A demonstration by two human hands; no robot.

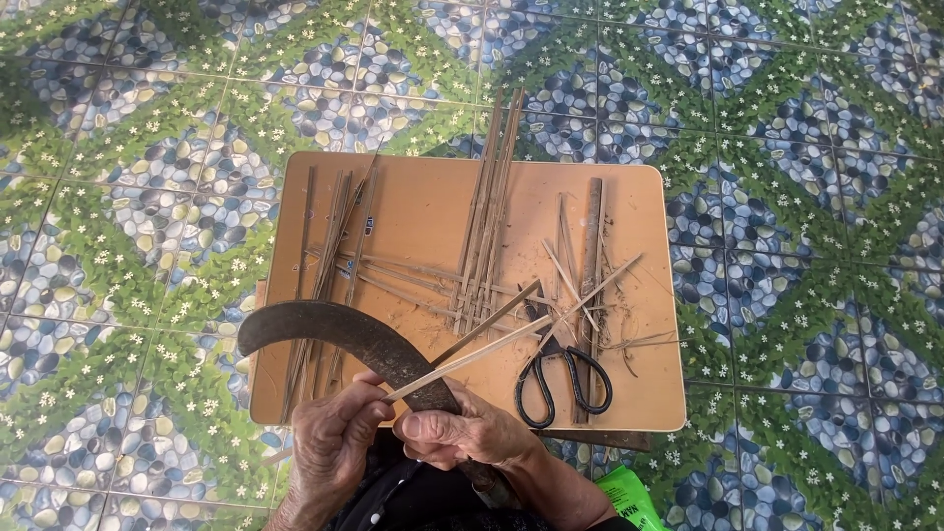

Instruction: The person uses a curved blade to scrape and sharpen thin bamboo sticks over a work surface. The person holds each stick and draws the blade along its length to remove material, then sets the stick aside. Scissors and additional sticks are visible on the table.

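The sickle (339,339) handle is hidden under the right hand (462,433), which is clenched around it; the curved blade sweeps up and left over the near edge of the board (423,202). The left hand (329,442) pinches the near end of a long strip (492,346) against the blade, and the strip runs far and right over the scissors (565,379). Both forearms are cut off at the near edge. Loose strips (487,211) lie across the board, some overhanging its far edge. A green bag (629,497), near right, is mostly out of frame; its contents cannot be seen.
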